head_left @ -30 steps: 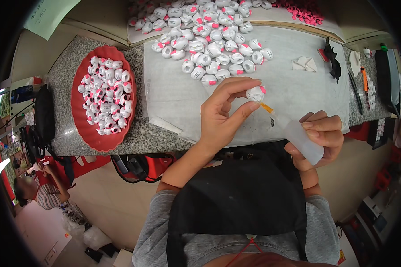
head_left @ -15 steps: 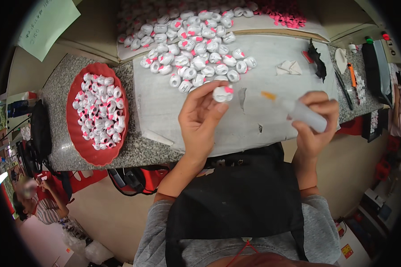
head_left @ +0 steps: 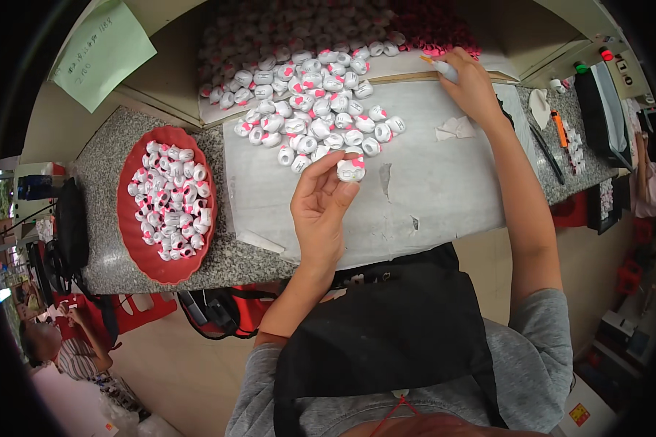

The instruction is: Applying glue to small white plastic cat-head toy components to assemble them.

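Observation:
Between the thumb and fingertips of my left hand (head_left: 318,215) is a small white bead (head_left: 350,173) with a pink bow on top, held above the white sheet (head_left: 444,189). My right hand (head_left: 472,89) is stretched to the back of the bench, wrapped round a whitish squeeze bottle (head_left: 447,71) with an orange tip pointing left. Just beyond that hand lies a heap of small pink pieces (head_left: 437,33). Several similar white beads (head_left: 328,102), many with pink parts, spread in a pile beyond my left hand.
At left, a red scalloped dish (head_left: 169,275) full of white and pink beads stands on the speckled counter (head_left: 98,211). A crumpled white scrap (head_left: 455,129) lies on the sheet. Right of it are a black stick (head_left: 548,154) and an orange pen-like tool (head_left: 559,130). Another person (head_left: 73,349) sits at far left.
My right hand has carried the squeeze bottle away from near the bead, up to the back edge by the pink pieces. My left hand still holds the bead, nearly unmoved.

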A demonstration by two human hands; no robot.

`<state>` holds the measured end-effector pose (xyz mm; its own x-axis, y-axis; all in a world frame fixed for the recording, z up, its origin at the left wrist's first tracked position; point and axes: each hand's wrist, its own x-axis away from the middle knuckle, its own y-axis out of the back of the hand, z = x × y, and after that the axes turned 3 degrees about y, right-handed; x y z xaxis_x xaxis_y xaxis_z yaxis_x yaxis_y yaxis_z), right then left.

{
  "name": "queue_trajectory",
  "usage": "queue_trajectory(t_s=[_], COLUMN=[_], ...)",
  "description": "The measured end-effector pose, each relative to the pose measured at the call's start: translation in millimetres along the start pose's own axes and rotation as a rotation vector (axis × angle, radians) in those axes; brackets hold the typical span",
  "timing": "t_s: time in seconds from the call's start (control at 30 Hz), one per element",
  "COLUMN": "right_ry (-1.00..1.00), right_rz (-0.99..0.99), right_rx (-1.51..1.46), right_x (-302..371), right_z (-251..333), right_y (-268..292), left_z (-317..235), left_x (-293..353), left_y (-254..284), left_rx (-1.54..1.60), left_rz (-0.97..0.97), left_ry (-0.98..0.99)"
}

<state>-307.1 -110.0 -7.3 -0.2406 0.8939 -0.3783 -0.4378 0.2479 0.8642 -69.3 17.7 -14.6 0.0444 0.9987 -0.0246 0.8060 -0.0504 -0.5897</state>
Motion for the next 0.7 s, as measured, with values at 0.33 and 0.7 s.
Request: queue_trajectory(t_s=[0.33, 0.7], right_ry=[-0.014, -0.418], right_rz=[-0.142, -0.076], right_rx=[-0.098, -1.113], right_x=[15, 93], right_z=[-4, 104], right_y=[3, 18], left_z=[-2, 0], left_x=[0, 3], left_y=[-1, -2], left_rx=[-0.014, -0.082], left_rz=[0.007, 0.085], left_ry=[0.021, 0.027])
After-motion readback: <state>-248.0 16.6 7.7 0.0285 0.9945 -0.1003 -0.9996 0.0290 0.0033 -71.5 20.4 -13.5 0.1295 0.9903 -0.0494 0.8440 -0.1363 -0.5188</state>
